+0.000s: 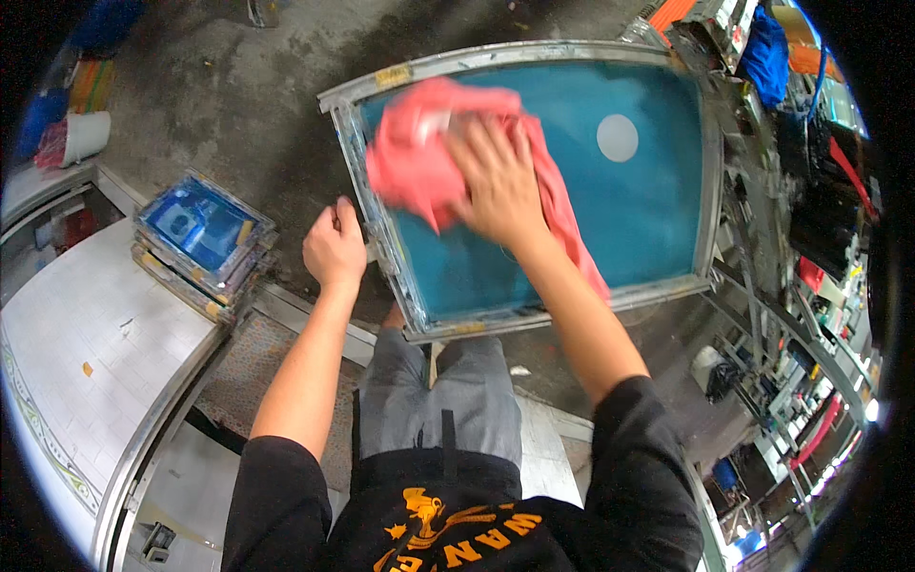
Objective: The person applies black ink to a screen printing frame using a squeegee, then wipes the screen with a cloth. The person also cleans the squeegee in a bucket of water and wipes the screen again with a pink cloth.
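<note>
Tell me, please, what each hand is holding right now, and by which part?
The left hand grips the screen-printing frame by its left metal edge. The right hand presses a pink cloth flat against the teal mesh, palm down.

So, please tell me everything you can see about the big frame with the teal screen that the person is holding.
The frame is a large rectangle of grey, worn-looking metal with a taut teal mesh inside. One pale round spot shows on the mesh near the far right corner. It is held tilted above a dark, stained floor. The left hand grips its left edge, and the right hand presses a pink cloth flat on the mesh. Small yellowish marks sit on the near and far rails.
</note>
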{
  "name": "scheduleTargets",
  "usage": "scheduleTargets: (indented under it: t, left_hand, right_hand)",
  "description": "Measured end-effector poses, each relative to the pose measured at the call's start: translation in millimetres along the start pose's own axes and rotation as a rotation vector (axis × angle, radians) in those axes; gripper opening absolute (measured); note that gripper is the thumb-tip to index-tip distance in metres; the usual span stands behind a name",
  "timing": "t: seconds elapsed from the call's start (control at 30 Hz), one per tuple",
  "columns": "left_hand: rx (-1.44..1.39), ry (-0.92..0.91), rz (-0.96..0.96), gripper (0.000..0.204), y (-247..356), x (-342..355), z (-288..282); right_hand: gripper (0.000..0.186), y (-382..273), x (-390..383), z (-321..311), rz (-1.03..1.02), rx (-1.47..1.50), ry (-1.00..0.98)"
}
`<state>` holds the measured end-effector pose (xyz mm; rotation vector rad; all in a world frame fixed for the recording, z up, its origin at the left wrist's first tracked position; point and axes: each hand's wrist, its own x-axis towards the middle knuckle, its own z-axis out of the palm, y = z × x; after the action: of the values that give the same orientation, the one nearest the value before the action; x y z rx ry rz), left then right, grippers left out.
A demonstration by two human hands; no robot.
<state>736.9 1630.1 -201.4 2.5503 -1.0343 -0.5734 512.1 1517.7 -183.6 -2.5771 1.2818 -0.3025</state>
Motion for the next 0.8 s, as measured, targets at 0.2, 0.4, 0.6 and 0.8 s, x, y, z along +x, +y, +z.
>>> scheduleTargets:
  t: [0.2, 0.4, 0.6, 0.8]
  left_hand:
    - [0.001, 0.056, 0.036, 0.05, -3.6, -3.3, -9.7]
    - [-0.091, -0.046, 0.025, 0.06, 0.4, -16.0, -12.6]
    - [-0.79, -0.293, -0.148, 0.089, -43.8, 34.8, 23.2]
    - [-0.882, -0.509, -0.313, 0.071, -126.2, -4.1, -41.1]
  right_hand:
    - [0.069, -68.5, -63.4, 26.0, -0.035, 0.269, -0.293]
    - [0.049, -1.2, -180.0, -113.1, 0.587, 0.351, 0.015]
    - [0.06, 18.8, -373.8, -258.7, 1.313, -0.073, 0.584]
    - [0.055, -76.9, -464.7, -376.0, 1.466, -0.116, 0.571]
